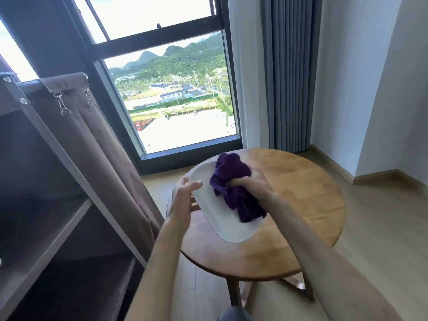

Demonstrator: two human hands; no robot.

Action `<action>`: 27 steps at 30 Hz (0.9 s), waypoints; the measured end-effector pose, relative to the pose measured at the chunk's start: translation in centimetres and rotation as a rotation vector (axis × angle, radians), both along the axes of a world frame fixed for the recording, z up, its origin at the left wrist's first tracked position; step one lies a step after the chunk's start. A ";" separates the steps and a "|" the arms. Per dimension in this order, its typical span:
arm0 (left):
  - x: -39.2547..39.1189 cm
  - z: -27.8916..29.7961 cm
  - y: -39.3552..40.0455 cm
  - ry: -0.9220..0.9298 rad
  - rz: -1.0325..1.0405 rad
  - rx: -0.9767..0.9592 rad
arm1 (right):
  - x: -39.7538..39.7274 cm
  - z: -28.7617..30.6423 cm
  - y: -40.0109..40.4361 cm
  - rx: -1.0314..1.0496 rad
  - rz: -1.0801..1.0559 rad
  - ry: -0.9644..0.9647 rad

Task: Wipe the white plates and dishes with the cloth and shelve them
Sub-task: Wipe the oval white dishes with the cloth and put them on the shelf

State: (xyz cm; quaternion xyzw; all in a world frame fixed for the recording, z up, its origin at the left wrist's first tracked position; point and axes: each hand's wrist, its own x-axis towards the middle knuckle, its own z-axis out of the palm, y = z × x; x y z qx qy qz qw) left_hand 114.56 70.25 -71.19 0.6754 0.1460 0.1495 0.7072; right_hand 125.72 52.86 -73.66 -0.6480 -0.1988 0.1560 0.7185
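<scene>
Right hand (251, 188) presses purple cloth (231, 188) into white dish (231, 230).

A home room, high up: tall window (166, 93) over hills, grey curtains (289, 72) right, fabric shelving (46, 181) left, round wooden worktop (301, 205).

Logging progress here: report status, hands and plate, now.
Left hand holds the white plate by its rim, tilted above the round table. Right hand grips the purple cloth against the plate. Shelf at left, nothing blocking.
</scene>
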 end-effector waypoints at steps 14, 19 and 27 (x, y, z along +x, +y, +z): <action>-0.5 -1.9 1.3 -0.170 0.281 -0.006 | 2.4 -0.8 -2.4 -0.277 0.195 -0.129; 0.1 -4.3 -2.2 -0.222 0.567 -0.213 | -0.3 -5.4 -0.9 0.228 -0.230 0.167; 0.9 -5.6 -7.4 -0.334 0.718 -0.106 | -2.2 -6.1 2.3 0.660 -0.591 0.574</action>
